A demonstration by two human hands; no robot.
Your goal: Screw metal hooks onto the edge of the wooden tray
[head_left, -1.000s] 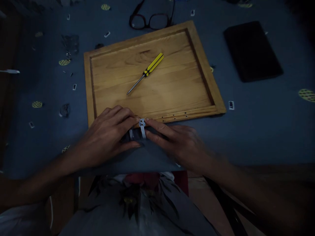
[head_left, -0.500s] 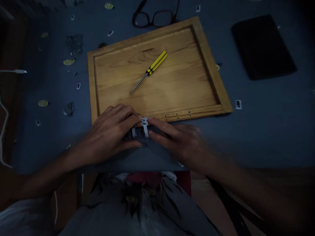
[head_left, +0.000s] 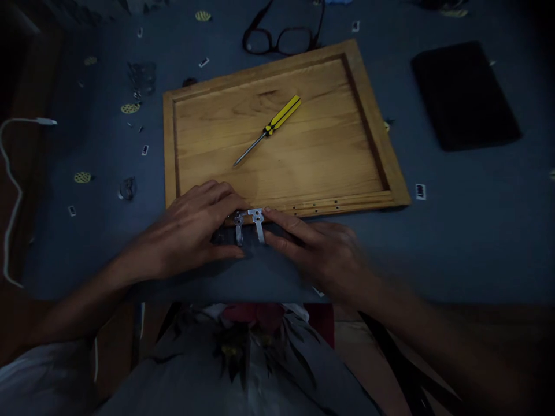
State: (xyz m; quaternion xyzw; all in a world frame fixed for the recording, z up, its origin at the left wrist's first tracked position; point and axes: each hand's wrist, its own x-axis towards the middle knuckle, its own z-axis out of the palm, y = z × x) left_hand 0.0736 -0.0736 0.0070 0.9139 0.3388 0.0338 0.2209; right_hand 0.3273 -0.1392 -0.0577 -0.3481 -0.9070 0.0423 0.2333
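A silvery metal hook bracket (head_left: pixel 259 219) with two downward prongs and screw holes lies against the near edge of a framed wooden board (head_left: pixel 277 156). My left hand (head_left: pixel 195 225) is curled at its left side, fingers on the board's edge and thumb below. My right hand (head_left: pixel 318 242) pinches from the right, its index fingertip at the bracket's upper corner and the thumb beside the right prong. Small dark holes dot the board's edge right of the bracket. A yellow-and-black screwdriver (head_left: pixel 271 128) rests on the board's recessed panel.
Glasses (head_left: pixel 281 40) lie behind the board and a dark flat case (head_left: pixel 465 95) to the right. On the left are small screws (head_left: pixel 140 129), a clear plastic bag (head_left: pixel 143 78), a crumpled clear piece (head_left: pixel 127 189) and a white cable (head_left: pixel 15 185). The cloth is blue.
More of the bracket shows now: both prongs and the top bar joining them. My left fingers have drawn slightly left off it. The whole view has shifted a little.
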